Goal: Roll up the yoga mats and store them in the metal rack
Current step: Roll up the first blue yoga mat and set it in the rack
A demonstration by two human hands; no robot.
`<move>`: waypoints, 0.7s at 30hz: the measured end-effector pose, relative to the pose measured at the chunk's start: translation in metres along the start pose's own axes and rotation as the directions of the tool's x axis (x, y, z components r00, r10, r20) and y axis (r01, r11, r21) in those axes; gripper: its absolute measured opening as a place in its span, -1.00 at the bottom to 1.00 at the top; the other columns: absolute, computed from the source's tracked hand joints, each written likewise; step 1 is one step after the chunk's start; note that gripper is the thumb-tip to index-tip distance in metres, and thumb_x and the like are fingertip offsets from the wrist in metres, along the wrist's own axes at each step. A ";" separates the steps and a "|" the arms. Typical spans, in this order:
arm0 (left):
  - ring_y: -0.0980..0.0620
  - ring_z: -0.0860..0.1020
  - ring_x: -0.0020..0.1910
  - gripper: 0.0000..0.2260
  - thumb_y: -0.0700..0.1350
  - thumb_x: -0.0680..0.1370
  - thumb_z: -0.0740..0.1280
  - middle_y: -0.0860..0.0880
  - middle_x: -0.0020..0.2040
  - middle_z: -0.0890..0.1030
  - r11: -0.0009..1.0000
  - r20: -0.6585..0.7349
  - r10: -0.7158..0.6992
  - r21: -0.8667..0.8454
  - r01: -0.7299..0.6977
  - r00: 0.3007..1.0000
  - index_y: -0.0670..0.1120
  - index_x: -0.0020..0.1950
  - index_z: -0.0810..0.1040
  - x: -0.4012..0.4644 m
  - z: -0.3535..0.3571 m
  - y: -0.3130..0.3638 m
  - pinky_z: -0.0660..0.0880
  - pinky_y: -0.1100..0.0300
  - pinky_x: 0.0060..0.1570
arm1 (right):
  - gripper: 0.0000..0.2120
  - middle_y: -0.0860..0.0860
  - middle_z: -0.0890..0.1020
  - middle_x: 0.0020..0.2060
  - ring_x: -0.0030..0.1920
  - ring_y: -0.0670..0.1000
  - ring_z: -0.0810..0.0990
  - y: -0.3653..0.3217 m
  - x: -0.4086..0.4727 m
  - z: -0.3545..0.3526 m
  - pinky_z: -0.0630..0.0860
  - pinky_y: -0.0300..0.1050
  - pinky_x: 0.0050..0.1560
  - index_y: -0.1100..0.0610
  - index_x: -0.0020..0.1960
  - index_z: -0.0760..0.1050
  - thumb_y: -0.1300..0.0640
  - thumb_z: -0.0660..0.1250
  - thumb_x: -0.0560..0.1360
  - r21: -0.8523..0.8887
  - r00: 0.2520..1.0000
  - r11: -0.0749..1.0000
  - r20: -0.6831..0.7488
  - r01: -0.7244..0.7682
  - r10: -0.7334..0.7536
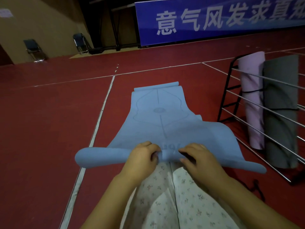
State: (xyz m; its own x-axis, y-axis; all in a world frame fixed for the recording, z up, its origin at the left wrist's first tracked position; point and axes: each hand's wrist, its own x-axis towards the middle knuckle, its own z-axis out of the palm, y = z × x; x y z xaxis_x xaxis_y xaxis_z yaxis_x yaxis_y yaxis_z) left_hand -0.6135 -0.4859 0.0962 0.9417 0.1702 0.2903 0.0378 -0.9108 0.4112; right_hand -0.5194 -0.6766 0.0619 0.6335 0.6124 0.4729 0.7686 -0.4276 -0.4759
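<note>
A light blue yoga mat (pixel 158 116) with line markings lies stretched out on the red floor ahead of me, its far end curled. Its near edge is rolled into a short tube across the view. My left hand (pixel 142 158) grips that rolled edge just left of centre, fingers curled over it. My right hand (pixel 197 157) grips the same roll just right of centre. To the right stands the metal rack (pixel 231 90), with a rolled pink mat (pixel 251 96) and a rolled grey mat (pixel 281 104) upright in it.
White court lines (pixel 100 113) cross the red floor. A blue banner (pixel 214 19) with white characters stands at the back. Two folding chairs (pixel 33 50) sit by the left wall. A black cord (pixel 257 189) lies on the floor beside the rack.
</note>
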 end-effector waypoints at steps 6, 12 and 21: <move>0.03 0.54 -0.04 -0.77 -0.10 0.39 0.51 0.04 -0.10 0.56 0.994 0.009 -0.045 -0.103 0.046 0.999 -0.09 0.03 0.66 -0.010 0.007 -0.007 0.30 0.49 -0.09 | -0.74 -0.10 0.60 -0.14 -0.07 -0.05 0.55 0.000 0.004 0.005 0.29 -0.28 0.09 0.03 0.04 0.65 -0.01 0.36 0.40 0.075 0.985 0.992 0.150 -0.098 0.086; 0.25 0.42 -0.22 -0.92 -0.16 0.39 0.50 0.18 -0.28 0.46 0.983 -0.001 -0.024 -0.180 0.024 1.000 -0.10 -0.17 0.64 -0.017 0.001 0.000 0.30 0.43 -0.18 | -0.91 -0.16 0.57 -0.22 -0.12 -0.17 0.51 -0.007 -0.007 -0.009 0.42 -0.24 -0.02 -0.01 -0.11 0.63 0.03 0.37 0.42 0.148 0.982 0.984 0.172 -0.104 0.078; 0.10 0.43 -0.08 -0.89 -0.12 0.48 0.42 0.05 -0.14 0.40 0.968 0.138 -0.162 -0.169 0.185 0.977 -0.10 -0.04 0.69 -0.032 0.016 0.008 0.25 0.54 -0.14 | -0.73 -0.18 0.38 -0.17 -0.01 -0.07 0.39 -0.013 -0.032 0.001 0.25 -0.17 0.04 0.00 -0.09 0.64 -0.09 0.20 0.46 0.040 0.962 0.983 0.217 -0.179 0.167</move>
State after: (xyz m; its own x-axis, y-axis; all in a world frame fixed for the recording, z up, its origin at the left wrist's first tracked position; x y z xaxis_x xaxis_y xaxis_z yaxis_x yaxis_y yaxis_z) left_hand -0.6382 -0.5047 0.0759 0.9601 0.2620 0.0973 0.1541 -0.7866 0.5980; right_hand -0.5497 -0.6896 0.0523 0.7181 0.6619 0.2149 0.6384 -0.5037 -0.5819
